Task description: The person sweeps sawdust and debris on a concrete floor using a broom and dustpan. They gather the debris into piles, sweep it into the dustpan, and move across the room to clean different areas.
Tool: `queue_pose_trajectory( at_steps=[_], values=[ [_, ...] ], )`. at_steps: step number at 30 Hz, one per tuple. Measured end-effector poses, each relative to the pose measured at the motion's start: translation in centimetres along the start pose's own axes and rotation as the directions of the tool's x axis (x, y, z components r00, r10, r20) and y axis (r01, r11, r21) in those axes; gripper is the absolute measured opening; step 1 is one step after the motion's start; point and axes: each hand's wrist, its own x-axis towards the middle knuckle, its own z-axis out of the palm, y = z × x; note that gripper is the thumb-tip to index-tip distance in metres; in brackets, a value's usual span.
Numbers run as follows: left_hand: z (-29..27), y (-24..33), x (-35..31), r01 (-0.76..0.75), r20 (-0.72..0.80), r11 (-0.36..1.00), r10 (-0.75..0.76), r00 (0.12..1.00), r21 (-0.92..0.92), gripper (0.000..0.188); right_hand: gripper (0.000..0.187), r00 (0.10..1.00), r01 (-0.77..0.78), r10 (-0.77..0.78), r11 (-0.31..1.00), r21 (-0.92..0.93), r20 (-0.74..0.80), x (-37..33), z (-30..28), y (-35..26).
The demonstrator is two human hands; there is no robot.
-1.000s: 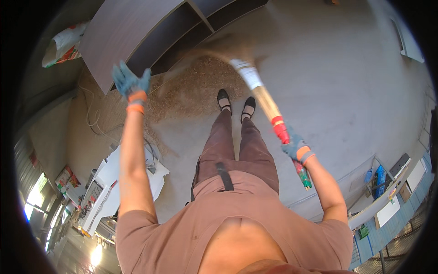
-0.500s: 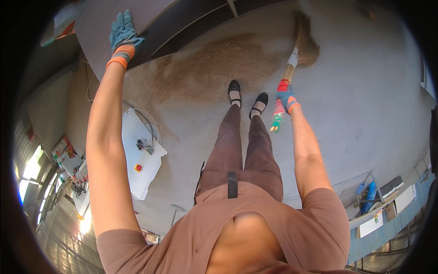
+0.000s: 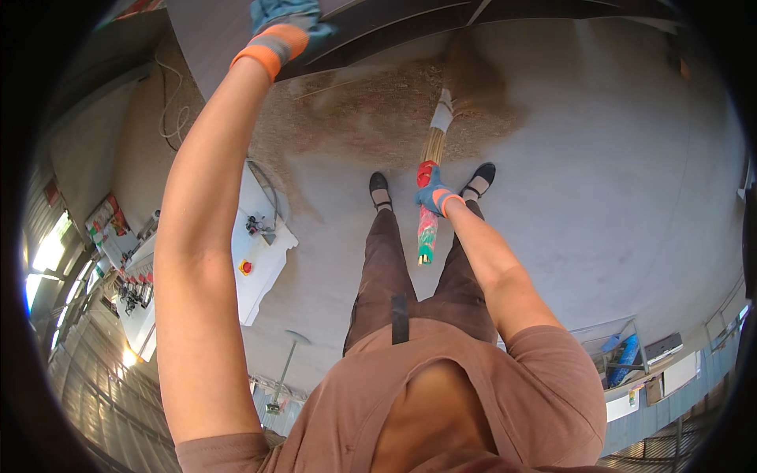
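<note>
My right hand (image 3: 435,194), in a blue-grey glove with an orange cuff, is wrapped round the red-bound handle of a broom (image 3: 433,147). Its lower handle end is bound in pink and green, and a white band circles it above the sticks. The dark, blurred bristles touch a brown patch of sawdust-like debris (image 3: 347,106) on the floor. At the top edge my gloved left hand (image 3: 285,20) rests against a dark panelled piece of furniture (image 3: 213,39), thumb apart. The frame cuts off its fingertips.
My feet in black shoes (image 3: 380,191) stand just short of the debris. A white machine table (image 3: 260,268) with a red button lies to the left. A cable (image 3: 169,118) hangs near the furniture. At the lower right, shelving (image 3: 627,355) holds a blue roll.
The broom has swung left, from the grey floor onto the debris, with my right hand. My left hand has moved right and up along the furniture. My feet are wider apart.
</note>
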Motion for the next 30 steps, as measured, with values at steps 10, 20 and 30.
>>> queue_pose_trajectory(
  at_steps=[10,20,30],
  values=[
    [0.5,-1.2,-0.5,-0.059,0.051,0.998,0.06,0.997,-0.024,0.102,0.106,0.986,0.117,-0.08,0.956,-0.27,0.143,1.1,17.0,-9.5],
    [2.4,-2.1,0.3,-0.068,0.004,0.998,0.068,0.998,0.0,0.091,0.062,0.948,0.241,-0.168,0.935,-0.262,0.271,0.6,28.9,-19.9],
    [2.2,-2.1,1.4,-0.084,-0.025,0.993,0.086,0.996,0.079,0.089,0.05,0.94,0.312,-0.295,0.947,-0.079,0.174,-3.8,32.4,-22.0]
  ],
)
